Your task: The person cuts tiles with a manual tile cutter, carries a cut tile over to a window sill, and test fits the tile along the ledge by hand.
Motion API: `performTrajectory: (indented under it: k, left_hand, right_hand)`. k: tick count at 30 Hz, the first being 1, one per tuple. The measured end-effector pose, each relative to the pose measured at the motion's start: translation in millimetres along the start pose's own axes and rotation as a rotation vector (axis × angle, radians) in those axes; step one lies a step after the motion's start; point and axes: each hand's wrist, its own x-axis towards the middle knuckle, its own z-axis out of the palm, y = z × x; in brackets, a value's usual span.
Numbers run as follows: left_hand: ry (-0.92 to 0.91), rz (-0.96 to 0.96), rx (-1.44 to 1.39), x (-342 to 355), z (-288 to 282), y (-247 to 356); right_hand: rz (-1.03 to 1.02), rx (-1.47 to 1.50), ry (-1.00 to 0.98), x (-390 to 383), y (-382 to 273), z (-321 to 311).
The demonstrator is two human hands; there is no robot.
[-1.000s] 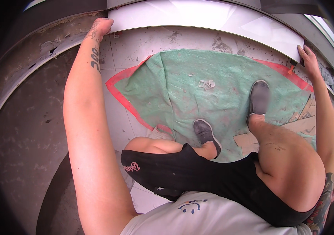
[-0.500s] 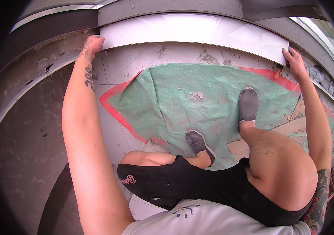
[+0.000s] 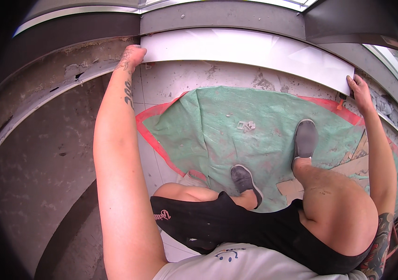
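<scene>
1. A long white panel (image 3: pixel 250 51), smooth and glossy with a faint sheen, is held flat against the wall between a grey metal band above and rough, patchy concrete (image 3: pixel 194 81) below; the lens bends its straight edges into an arc.
2. The left hand (image 3: pixel 133 53) grips the panel's left end, fingers curled tight over the edge, forearm stretched up from the lower edge of the view.
3. The right hand (image 3: pixel 358 88) clasps the panel's right lower corner, fingers wrapped on the edge and thumb pressed on the face.
4. Below the panel, a green protective sheet (image 3: pixel 236 135) with a fibrous, dusty surface lies on the floor, edged with red tape (image 3: pixel 154 142) along its left side.
5. A small clear, angular bit of debris (image 3: pixel 245 125) lies on the sheet, well apart from both hands.
6. Two grey slip-on shoes stand on the sheet: the left shoe (image 3: pixel 245 179) nearer the body, the right shoe (image 3: pixel 305 139) further forward.
7. Black shorts (image 3: pixel 236 228) of soft cloth cover the bent legs.
8. To the left, a grey stained wall surface (image 3: pixel 35 177), pitted and mottled, curves downward.
</scene>
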Motion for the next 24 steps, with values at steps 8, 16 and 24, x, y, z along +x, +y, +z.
performTrajectory:
  k: [8,16,24]
  left_hand:
    - [-0.072,0.016,-0.03,27,-6,-27]
    - [-0.086,0.057,-0.093,40,-3,-36]
    - [-0.108,0.047,-0.074,33,-2,-30]
  right_hand:
    - [-0.036,-0.068,0.042,8,6,0]
    - [0.035,-0.044,0.046,-6,-15,0]
    - [0.024,-0.026,0.049,-7,-15,0]
